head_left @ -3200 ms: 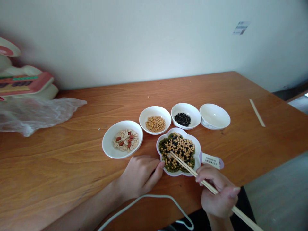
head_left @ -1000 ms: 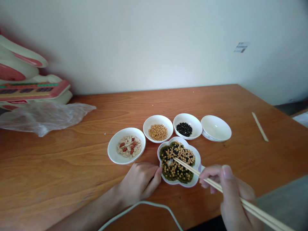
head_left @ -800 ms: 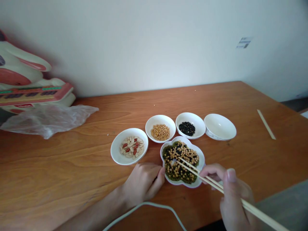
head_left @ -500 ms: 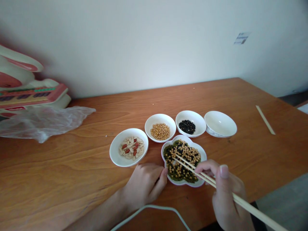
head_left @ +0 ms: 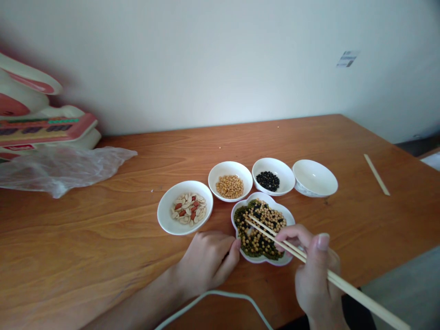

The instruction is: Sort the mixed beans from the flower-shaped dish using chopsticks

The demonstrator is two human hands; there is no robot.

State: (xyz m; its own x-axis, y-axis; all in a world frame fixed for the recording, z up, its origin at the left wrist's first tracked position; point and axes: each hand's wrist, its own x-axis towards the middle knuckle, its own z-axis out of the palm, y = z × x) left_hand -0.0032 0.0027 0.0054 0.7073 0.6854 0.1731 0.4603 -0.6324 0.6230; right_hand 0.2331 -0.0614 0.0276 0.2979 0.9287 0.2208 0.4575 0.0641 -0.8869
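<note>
My right hand [head_left: 314, 270] is closed around a pair of wooden chopsticks [head_left: 360, 296]. Their tips reach down, slightly apart, into a white flower-shaped dish [head_left: 290, 219]. Yellow soybeans [head_left: 275, 221], black beans and small green beans lie mixed in that dish; I cannot make out a bean between the tips. My left hand [head_left: 208, 261] rests curled on the table, thumb and finger against the dish's left rim, its other fingertips hidden. Behind the dish are a bowl of soybeans [head_left: 230, 186] and a bowl of black beans [head_left: 268, 181]. To its left sit peanuts [head_left: 189, 209] in another bowl.
An empty white bowl [head_left: 315, 178] stands at the right end of the row. Farther right lies a pale flat stick [head_left: 376, 174]. A clear plastic bag [head_left: 68, 167] and a pink-and-white toy keyboard [head_left: 44, 128] are at the left. A pale cable [head_left: 233, 295] loops in front.
The chopstick tips have shifted slightly left and up within the dish, and my right hand has moved a little left with them. My left hand stays at the rim. The view has tilted slightly.
</note>
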